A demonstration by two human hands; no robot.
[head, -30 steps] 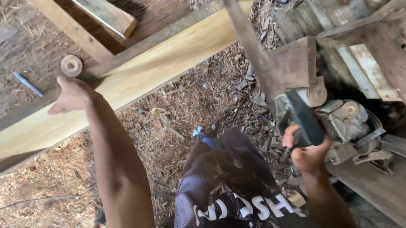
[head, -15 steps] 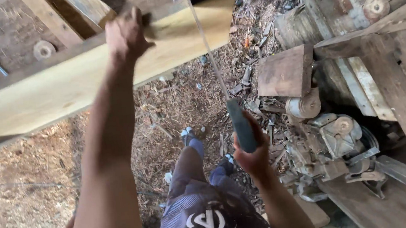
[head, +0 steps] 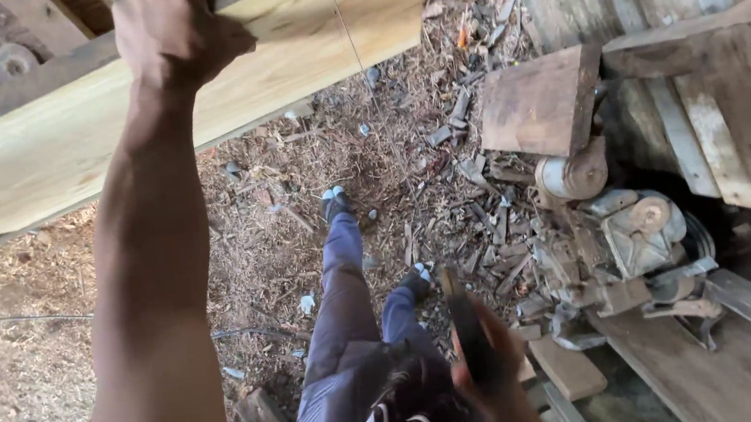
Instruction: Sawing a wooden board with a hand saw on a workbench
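You are now gripping the plank (head: 196, 99) from above with your left hand (head: 175, 32), fingers curled over its far edge; a second ago that hand was lying flatter and further out along the board, so it has been sliding toward the cut end while your view is closing in on it; the plank is filling much more of the upper frame than before. Your right hand (head: 490, 371) is wrapping tight round the dark handle of the saw (head: 468, 341), low at your hip; it has been dropping from chest height to down beside your leg. The thin blade is running up from that handle and appearing as a fine line crossing the plank's face near its right end; whether the teeth are touching the wood you cannot tell from here. That reads as the saw being lined up edge-on with the board and your free hand bracing the wood just beside the line. The plank is lying across the top left, held up off the ground; below it, chips and offcuts are littering the dirt around your feet (head: 338, 204); the old machine (head: 640, 248) is sitting to your right, well apart from both hands.
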